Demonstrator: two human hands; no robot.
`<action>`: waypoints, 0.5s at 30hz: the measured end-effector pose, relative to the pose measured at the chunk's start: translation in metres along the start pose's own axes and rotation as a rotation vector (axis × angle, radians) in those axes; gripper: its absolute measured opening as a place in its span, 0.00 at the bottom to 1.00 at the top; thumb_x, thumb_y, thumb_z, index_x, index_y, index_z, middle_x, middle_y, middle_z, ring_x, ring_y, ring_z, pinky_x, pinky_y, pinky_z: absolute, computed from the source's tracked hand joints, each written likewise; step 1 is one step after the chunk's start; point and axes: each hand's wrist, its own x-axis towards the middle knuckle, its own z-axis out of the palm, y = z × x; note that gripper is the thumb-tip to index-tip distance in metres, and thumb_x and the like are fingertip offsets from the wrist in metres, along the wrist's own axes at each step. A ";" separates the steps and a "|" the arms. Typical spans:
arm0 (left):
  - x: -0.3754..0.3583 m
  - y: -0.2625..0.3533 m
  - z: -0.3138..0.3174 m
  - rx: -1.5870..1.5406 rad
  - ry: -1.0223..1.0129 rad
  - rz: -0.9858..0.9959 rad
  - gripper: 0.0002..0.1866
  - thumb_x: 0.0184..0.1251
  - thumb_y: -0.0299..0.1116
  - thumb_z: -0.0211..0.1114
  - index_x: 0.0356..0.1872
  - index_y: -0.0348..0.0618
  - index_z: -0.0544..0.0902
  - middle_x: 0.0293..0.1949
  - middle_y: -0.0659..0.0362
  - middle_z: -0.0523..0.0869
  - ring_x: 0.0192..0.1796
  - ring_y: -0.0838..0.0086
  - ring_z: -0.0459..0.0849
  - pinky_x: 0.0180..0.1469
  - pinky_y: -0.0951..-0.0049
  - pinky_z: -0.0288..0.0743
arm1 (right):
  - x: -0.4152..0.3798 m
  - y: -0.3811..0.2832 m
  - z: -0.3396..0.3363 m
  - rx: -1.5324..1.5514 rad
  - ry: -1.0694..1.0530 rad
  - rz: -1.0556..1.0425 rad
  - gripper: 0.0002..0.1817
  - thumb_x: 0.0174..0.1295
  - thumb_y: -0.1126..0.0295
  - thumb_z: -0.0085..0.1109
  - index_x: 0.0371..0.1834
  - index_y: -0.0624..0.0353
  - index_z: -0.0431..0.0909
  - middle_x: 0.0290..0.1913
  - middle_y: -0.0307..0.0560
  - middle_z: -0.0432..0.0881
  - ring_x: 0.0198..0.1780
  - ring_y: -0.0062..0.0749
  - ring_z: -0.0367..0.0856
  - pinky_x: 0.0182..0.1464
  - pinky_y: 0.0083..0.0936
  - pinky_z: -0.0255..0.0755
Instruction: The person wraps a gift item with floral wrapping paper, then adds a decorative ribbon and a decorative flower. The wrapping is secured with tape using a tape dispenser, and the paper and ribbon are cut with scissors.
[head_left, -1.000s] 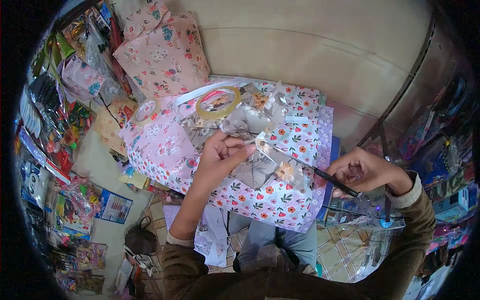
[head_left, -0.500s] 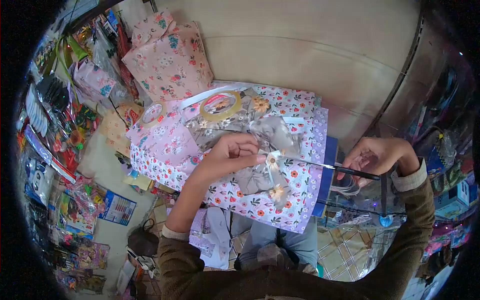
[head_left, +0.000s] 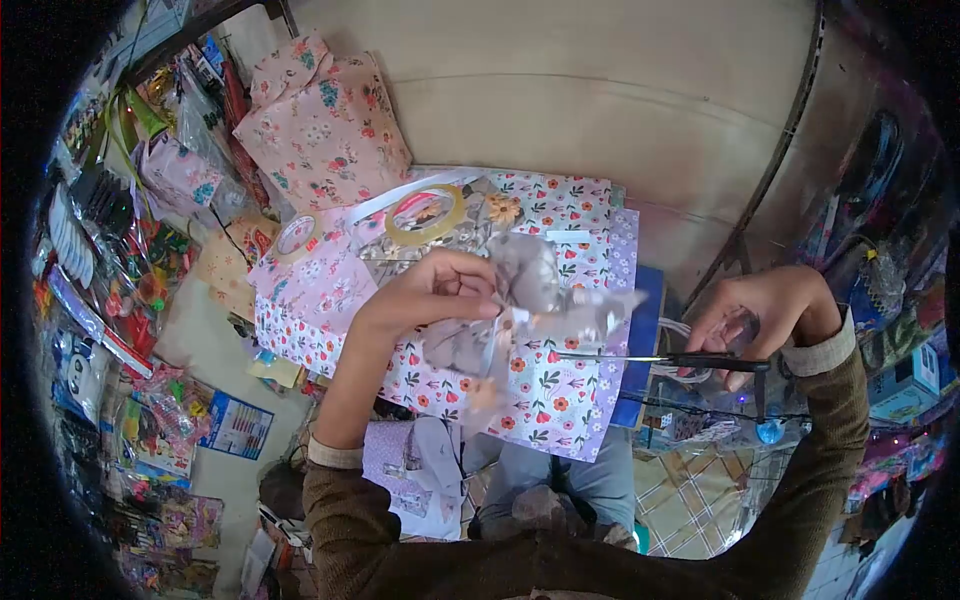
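My left hand (head_left: pixel 445 292) is closed, pinching a crumpled piece of grey flower-printed wrapping paper (head_left: pixel 530 272), its edges blurred by motion. Scissors (head_left: pixel 712 362) with black handles are gripped in my right hand (head_left: pixel 752 322), their blades pointing left over the printed paper. The blades are apart from the grey piece and look nearly closed. Under both lie white sheets with red and orange flowers (head_left: pixel 555 385). Beyond my left hand, a roll of clear tape (head_left: pixel 428 214) rests on more grey floral paper.
A second tape roll (head_left: pixel 297 237) lies on pink paper at the left. Behind it stands a pink floral paper bag (head_left: pixel 325 125). A blue flat item (head_left: pixel 640 330) sticks out under the sheets' right edge. Packaged goods crowd both sides; a blue pack (head_left: pixel 237 420) lies at lower left.
The scissors' blades have moved away from the grey paper, down and slightly right. My left hand has shifted slightly left with the paper, whose loose end swings out to the right.
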 end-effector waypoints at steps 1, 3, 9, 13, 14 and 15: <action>0.005 -0.004 -0.003 0.112 -0.005 -0.031 0.11 0.59 0.23 0.69 0.41 0.33 0.79 0.35 0.62 0.83 0.39 0.84 0.81 0.43 0.83 0.75 | 0.000 -0.002 0.000 0.012 -0.013 0.014 0.22 0.60 0.70 0.66 0.55 0.66 0.74 0.36 0.35 0.82 0.37 0.11 0.73 0.38 0.12 0.69; 0.017 -0.014 -0.008 0.338 -0.015 -0.093 0.11 0.60 0.24 0.68 0.41 0.33 0.78 0.34 0.63 0.83 0.38 0.84 0.80 0.43 0.83 0.74 | 0.001 -0.002 0.002 0.141 -0.025 0.053 0.22 0.61 0.69 0.65 0.56 0.66 0.74 0.37 0.35 0.82 0.38 0.10 0.73 0.38 0.13 0.69; 0.018 -0.021 -0.002 0.363 0.019 -0.038 0.09 0.60 0.25 0.68 0.39 0.33 0.79 0.30 0.66 0.81 0.36 0.88 0.77 0.42 0.83 0.72 | 0.009 0.015 -0.004 0.081 0.017 0.118 0.21 0.62 0.66 0.65 0.54 0.66 0.75 0.35 0.35 0.82 0.35 0.11 0.74 0.37 0.13 0.70; 0.020 -0.024 -0.005 0.306 0.029 -0.004 0.09 0.60 0.25 0.68 0.39 0.33 0.79 0.30 0.67 0.80 0.35 0.88 0.76 0.42 0.83 0.73 | 0.013 0.021 -0.005 0.090 0.086 0.084 0.19 0.62 0.66 0.64 0.52 0.65 0.77 0.32 0.33 0.82 0.33 0.10 0.74 0.35 0.12 0.69; 0.021 -0.023 -0.005 0.310 0.028 -0.011 0.09 0.60 0.25 0.68 0.39 0.34 0.79 0.30 0.67 0.80 0.35 0.88 0.76 0.43 0.83 0.72 | 0.013 0.021 -0.006 0.077 0.095 0.089 0.18 0.62 0.66 0.64 0.52 0.65 0.77 0.32 0.33 0.82 0.33 0.10 0.74 0.35 0.12 0.69; 0.021 -0.023 -0.006 0.314 0.028 -0.018 0.08 0.60 0.25 0.68 0.39 0.34 0.79 0.30 0.67 0.80 0.35 0.88 0.76 0.43 0.83 0.72 | 0.014 0.020 -0.007 0.064 0.104 0.096 0.18 0.61 0.67 0.64 0.51 0.65 0.77 0.32 0.33 0.82 0.33 0.10 0.74 0.35 0.12 0.69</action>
